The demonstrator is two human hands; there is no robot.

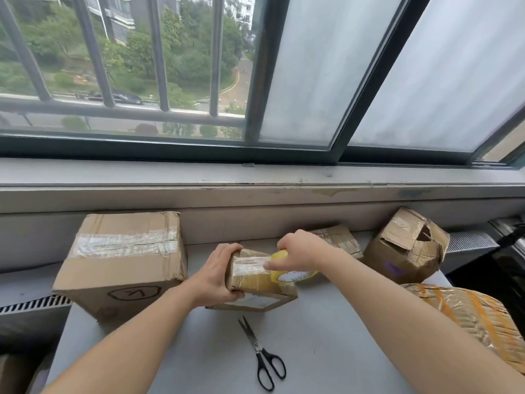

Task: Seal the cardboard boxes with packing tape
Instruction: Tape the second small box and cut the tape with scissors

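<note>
Scissors lie blades together on the grey tabletop, nearest the camera, untouched. Beyond them the left hand has its grip clamped round the left end of a small cardboard box, which sits on a flatter box mid-tabletop. The right hand has its grip closed on the yellowish tape roll, held against the small box's right end. A clear strip runs across the box's face to the roll. Judgement: the step in hand is laying tape on this box, strip not yet cut. The next move likely calls for pressing the strip flat, keeping it taut and freeing one hand for the scissors. Farther left, a large box carries tape on top. Farther right, a crumpled box gapes at a torn corner, probably awaiting its turn.
</note>
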